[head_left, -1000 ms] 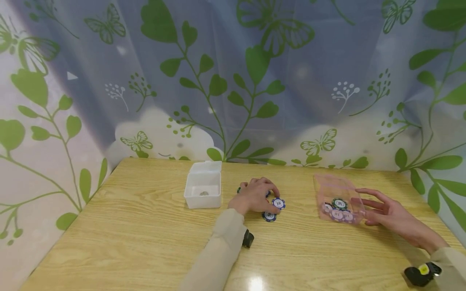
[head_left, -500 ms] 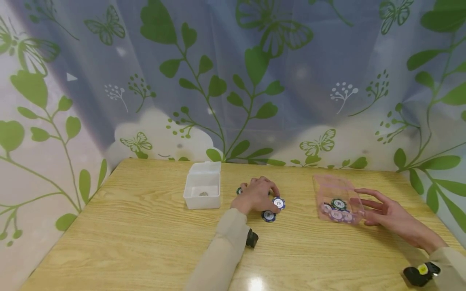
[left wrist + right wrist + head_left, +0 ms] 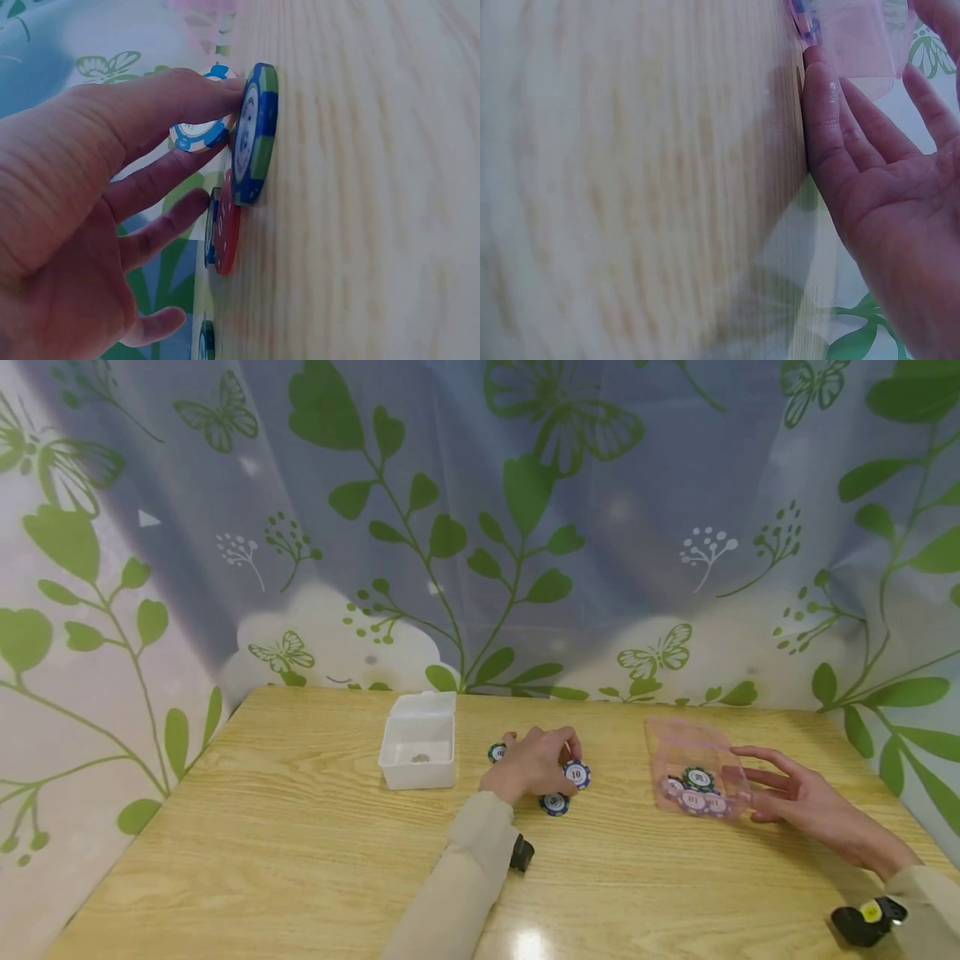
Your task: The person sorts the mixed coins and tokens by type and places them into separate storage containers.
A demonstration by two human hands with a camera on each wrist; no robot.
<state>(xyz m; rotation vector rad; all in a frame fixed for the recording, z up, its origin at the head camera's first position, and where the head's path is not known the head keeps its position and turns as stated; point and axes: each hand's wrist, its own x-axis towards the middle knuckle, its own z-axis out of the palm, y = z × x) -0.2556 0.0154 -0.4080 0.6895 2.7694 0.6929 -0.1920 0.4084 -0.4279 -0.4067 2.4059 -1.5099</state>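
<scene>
Between thumb and fingers my left hand (image 3: 528,766) pinches a blue-and-white poker chip (image 3: 577,774) marked 10, tilted near the tabletop. A blue-and-green chip (image 3: 555,804) lies just in front of that hand. In the left wrist view a red chip (image 3: 228,236) lies by the fingertips, against another dark-edged chip (image 3: 211,238). A green chip (image 3: 497,752) shows left of the hand. My right hand (image 3: 813,810), fingers extended, rests beside a see-through pink box (image 3: 688,745) with its fingertips at the right side. Several chips (image 3: 698,778) lie in this box.
A white box (image 3: 417,778) with its lid raised stands left of the loose chips. One small roundish item (image 3: 421,759) lies inside it. Behind the wooden table (image 3: 300,827) hangs a leaf-patterned curtain (image 3: 465,610).
My left hand has shifted slightly right, and the pinched chip has moved a little right and up with it. The right hand and the pink box stay put.
</scene>
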